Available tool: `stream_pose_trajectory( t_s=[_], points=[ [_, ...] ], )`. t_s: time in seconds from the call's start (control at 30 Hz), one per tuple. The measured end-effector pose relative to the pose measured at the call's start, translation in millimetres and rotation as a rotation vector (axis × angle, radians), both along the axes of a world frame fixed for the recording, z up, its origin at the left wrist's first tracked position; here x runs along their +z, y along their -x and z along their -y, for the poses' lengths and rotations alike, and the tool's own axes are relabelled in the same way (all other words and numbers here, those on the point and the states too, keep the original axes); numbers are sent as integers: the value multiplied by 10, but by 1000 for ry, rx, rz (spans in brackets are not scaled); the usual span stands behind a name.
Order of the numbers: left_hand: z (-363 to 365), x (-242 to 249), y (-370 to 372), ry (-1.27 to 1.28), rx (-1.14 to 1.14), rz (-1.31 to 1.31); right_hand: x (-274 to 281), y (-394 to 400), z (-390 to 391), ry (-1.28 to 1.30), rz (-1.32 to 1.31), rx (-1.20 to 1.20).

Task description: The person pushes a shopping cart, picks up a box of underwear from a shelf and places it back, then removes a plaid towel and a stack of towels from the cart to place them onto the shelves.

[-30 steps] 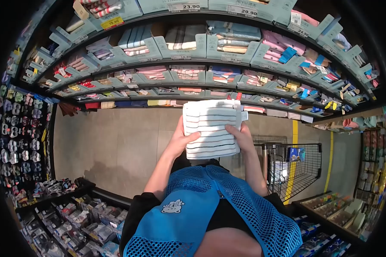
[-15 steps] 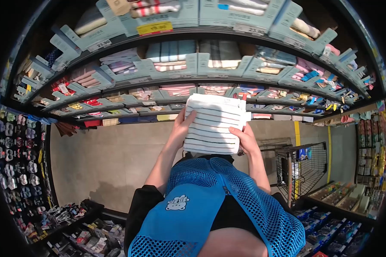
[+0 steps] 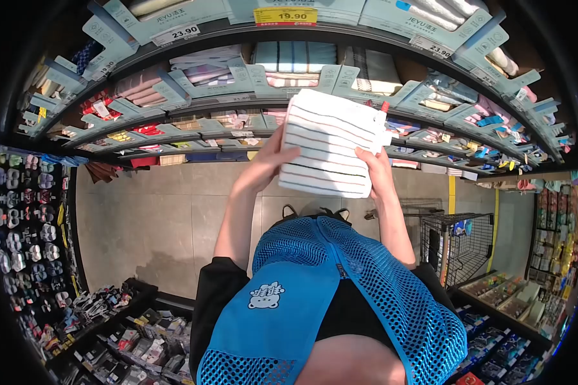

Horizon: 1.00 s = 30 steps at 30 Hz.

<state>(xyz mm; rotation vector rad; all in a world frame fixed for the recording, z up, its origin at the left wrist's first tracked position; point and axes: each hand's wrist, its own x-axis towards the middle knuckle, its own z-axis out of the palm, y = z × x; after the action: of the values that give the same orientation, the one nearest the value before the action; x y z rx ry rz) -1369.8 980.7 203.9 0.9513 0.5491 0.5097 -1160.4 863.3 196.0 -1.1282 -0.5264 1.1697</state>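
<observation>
A folded white towel (image 3: 331, 144) with thin dark and brownish stripes is held up in front of the shelves, tilted slightly. My left hand (image 3: 271, 159) grips its left edge, thumb on top and the other fingers hidden beneath. On the right edge, my right hand (image 3: 376, 170) holds it the same way, thumb over the front. A small red tag and a white label stick out at the towel's upper right corner. Behind it, light-blue cardboard boxes on the shelf hold more folded towels, such as a blue striped stack (image 3: 295, 58).
Shelves with price labels (image 3: 286, 16) curve across the front. A black wire shopping cart (image 3: 459, 247) stands at the right. Slippers (image 3: 13, 218) hang on the left rack. Low bins of packaged goods (image 3: 151, 343) lie behind on the left, and a divided display (image 3: 510, 295) behind on the right.
Both hands have raised the towel and moved it forward toward the shelves, turning it slightly clockwise. The view has shifted, and my shoes now show below the towel.
</observation>
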Motion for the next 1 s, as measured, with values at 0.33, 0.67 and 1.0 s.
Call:
stream_pose_trajectory(
  t_s=[0.33,0.67,1.0],
  points=[
    [255,-266,199,394,-37,88,-239,130,273,322,10,69],
    [366,155,224,163,-170,298,-138,131,223,159,-163,18],
    [52,201,-113,141,-123,408,335,-271,-102,79,182,-168]
  ],
)
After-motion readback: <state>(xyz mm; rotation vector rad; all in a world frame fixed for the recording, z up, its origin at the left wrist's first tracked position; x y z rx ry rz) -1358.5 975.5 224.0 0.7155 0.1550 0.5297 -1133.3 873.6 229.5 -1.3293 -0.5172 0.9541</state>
